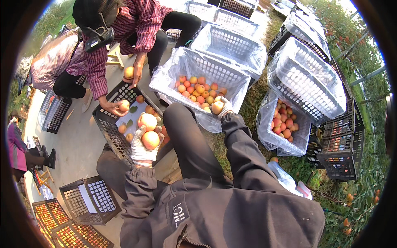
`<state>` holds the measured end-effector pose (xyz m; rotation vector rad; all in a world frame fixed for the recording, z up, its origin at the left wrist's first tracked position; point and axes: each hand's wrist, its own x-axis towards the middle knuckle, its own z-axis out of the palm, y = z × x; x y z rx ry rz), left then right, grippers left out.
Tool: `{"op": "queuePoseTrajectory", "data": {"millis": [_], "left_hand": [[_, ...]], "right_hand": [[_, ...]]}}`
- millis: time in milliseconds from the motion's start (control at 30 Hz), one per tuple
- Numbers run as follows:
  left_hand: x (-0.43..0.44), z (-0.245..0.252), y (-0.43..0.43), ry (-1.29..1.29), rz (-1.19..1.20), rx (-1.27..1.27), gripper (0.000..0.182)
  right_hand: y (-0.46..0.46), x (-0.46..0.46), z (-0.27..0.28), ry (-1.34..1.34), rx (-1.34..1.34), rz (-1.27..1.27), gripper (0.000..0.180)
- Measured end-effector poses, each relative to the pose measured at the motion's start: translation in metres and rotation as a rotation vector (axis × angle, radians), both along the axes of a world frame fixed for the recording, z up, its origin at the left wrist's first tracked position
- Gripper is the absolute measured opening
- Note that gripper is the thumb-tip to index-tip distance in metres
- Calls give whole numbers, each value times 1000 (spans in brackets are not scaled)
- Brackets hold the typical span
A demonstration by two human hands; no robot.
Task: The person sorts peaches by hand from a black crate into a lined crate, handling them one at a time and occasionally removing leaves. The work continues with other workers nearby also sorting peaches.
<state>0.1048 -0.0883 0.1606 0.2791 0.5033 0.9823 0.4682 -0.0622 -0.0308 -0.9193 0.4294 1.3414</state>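
Note:
Two red-yellow apples [149, 130] rest in my gloved left hand [144, 145], palm up above the near end of a black plastic crate [104, 119]. That crate holds several apples, loose leaves and a pale liner. My gloved right hand [225, 108] grips one apple [217, 107] at the near right corner of a plastic-lined crate [198, 59], whose bottom is partly covered with apples [201, 90]. Across the black crate, a co-worker's two hands [136, 73] each hold an apple, one of them [124, 105] over the crate's left edge.
Lined empty-looking crates [229, 46] stand beyond. At right, a lined crate of apples [283, 136] sits under a tilted lined one [307, 80]. Black crates [90, 198] stand at lower left. Other people [52, 62] are at left; trees stand at right.

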Motion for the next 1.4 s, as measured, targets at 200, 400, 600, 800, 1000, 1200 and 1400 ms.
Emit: {"op": "queuePoseTrajectory", "data": {"millis": [200, 400, 600, 800, 1000, 1200, 1400], "left_hand": [[0, -13, 11, -4, 18, -93, 48], [17, -9, 29, -97, 30, -109, 49], [36, 11, 35, -108, -8, -59, 41], [34, 44, 18, 43, 94, 160, 47], [-17, 47, -6, 362, 148, 539, 46], [-51, 43, -11, 273, 62, 435, 50], [-75, 15, 14, 35, 207, -241, 48]], "right_hand": [[5, 46, -90, 59, -211, -122, 25], [12, 43, -89, -102, -344, -114, 33], [0, -36, 71, -355, 179, 124, 49], [-15, -157, 237, -1096, 769, 684, 62], [-35, -219, 257, -1028, 750, 857, 65], [-36, -233, 243, -647, 767, 831, 70], [-17, -230, 206, 60, 792, 701, 58]]}}
